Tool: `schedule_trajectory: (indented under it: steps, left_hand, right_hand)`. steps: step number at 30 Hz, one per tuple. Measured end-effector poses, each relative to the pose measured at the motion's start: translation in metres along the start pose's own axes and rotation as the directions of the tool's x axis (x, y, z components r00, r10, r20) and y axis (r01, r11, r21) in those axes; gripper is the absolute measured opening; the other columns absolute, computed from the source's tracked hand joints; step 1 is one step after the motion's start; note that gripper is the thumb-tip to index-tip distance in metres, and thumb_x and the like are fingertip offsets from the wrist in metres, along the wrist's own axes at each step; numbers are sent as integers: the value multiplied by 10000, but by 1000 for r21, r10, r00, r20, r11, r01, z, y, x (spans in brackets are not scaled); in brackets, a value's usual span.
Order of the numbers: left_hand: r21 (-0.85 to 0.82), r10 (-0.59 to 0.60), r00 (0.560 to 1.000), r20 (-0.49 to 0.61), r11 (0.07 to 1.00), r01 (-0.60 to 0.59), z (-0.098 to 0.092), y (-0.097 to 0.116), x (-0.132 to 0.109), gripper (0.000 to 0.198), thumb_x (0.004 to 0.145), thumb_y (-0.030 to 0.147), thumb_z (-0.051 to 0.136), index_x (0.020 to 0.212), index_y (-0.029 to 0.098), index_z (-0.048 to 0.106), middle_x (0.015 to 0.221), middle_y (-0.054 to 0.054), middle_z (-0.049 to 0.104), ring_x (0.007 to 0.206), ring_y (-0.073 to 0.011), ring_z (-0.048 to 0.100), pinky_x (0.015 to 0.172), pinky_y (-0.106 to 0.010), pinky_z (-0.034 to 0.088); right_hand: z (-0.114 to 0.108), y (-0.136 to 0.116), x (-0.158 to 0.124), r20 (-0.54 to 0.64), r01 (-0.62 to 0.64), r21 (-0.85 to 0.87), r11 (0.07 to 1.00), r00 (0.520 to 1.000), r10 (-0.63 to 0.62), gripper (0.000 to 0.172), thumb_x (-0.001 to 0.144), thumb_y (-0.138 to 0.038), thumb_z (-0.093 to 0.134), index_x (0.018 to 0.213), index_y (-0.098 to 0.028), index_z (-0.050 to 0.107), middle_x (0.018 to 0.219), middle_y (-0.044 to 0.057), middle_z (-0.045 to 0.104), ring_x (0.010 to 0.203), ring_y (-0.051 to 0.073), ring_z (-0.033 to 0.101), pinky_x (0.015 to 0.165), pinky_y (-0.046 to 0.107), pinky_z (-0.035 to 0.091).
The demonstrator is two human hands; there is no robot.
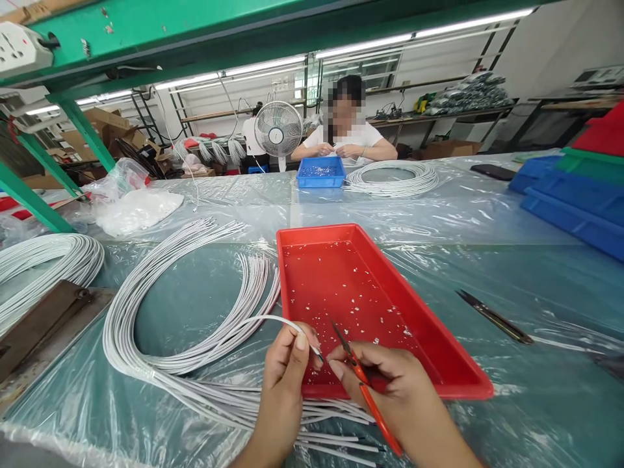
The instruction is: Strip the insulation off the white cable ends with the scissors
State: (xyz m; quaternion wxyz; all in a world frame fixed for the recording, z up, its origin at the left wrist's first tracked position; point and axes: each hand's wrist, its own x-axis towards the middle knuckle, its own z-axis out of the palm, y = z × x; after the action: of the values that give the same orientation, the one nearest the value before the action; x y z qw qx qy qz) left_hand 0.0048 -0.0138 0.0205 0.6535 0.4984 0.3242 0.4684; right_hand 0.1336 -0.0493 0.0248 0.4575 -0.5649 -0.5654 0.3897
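Observation:
My left hand (287, 364) pinches a white cable (273, 318) close to its end, where a short dark tip shows past the fingers. Red-handled scissors (363, 383) lie in my right hand (397, 383), their dark pointed blades angled up and left. The thumb and forefinger of that hand meet beside the cable tip; whether they touch it I cannot tell. Both hands are over the near edge of a red tray (409, 292) strewn with small white scraps. The cable runs back to a looped bundle of white cables (121, 325) at left, whose ends pass under my left wrist.
Thread snips (494, 316) lie right of the tray. Another cable coil (73, 253) and a metal block (39, 318) are at left. Across the table a person (346, 130) works by a blue tray (320, 181) and a cable coil (394, 179). Stacked bins (580, 195) stand far right.

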Motion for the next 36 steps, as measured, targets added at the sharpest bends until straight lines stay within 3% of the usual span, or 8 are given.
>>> schedule_trajectory:
  steps: [5, 11, 16, 19, 28, 32, 36]
  left_hand:
    - [51, 5, 1000, -7, 999, -4, 1, 2, -1, 229, 898, 305, 380, 732, 174, 469, 683, 10, 407, 645, -122, 365, 633, -225, 319]
    - [38, 2, 1000, 27, 999, -3, 3, 6, -1, 225, 893, 286, 390, 723, 172, 482, 678, 7, 447, 635, -123, 399, 630, -222, 341]
    - [62, 57, 998, 9, 996, -58, 3, 2, -1, 204, 874, 299, 429, 730, 173, 501, 700, 2, 460, 670, -130, 408, 638, -214, 346]
    - [81, 77, 997, -9, 994, -76, 3, 0, -1, 197, 872, 308, 432, 748, 174, 505, 711, 1, 464, 665, -130, 411, 637, -219, 346]
    - [0, 33, 999, 3, 999, -33, 7, 3, 0, 261, 850, 373, 457, 713, 160, 521, 649, 3, 472, 621, -129, 430, 614, -222, 368]
    - [-31, 52, 999, 0, 998, -52, 5, 1, 0, 249, 842, 364, 481, 720, 156, 542, 668, 1, 479, 630, -124, 444, 634, -227, 365]
    - [-19, 77, 994, -79, 997, -79, 7, -10, 2, 312, 771, 439, 559, 724, 132, 597, 613, -1, 493, 577, -114, 438, 590, -222, 355]
  right_hand:
    - [-1, -9, 2, 85, 33, -69, 997, 996, -27, 251, 789, -282, 489, 568, -176, 436, 552, -44, 311, 516, 99, 262, 448, 220, 252]
    - [-3, -11, 7, 106, 103, -213, 972, 991, -81, 252, 773, -201, 463, 568, -202, 317, 549, -52, 286, 518, 97, 259, 454, 212, 242]
    - [-5, -17, 12, 167, 284, -469, 836, 958, -231, 286, 632, -68, 439, 573, -215, 202, 505, -67, 303, 459, 83, 262, 427, 200, 211]
    - [-3, -19, 14, 160, 324, -515, 793, 946, -283, 309, 581, -50, 429, 577, -217, 170, 500, -73, 291, 452, 81, 253, 423, 198, 199]
    - [-2, -8, 13, 43, 189, -304, 934, 982, -185, 197, 643, -91, 451, 547, -207, 323, 512, -58, 331, 481, 91, 295, 436, 206, 245]
    - [-2, 0, 15, 29, 166, -114, 979, 986, -164, 142, 680, -92, 480, 592, -193, 437, 541, -28, 480, 513, 116, 439, 487, 214, 357]
    - [-4, 17, 15, -89, 170, -24, 985, 981, -171, 67, 687, -225, 613, 641, -189, 579, 525, -21, 524, 498, 143, 496, 485, 217, 420]
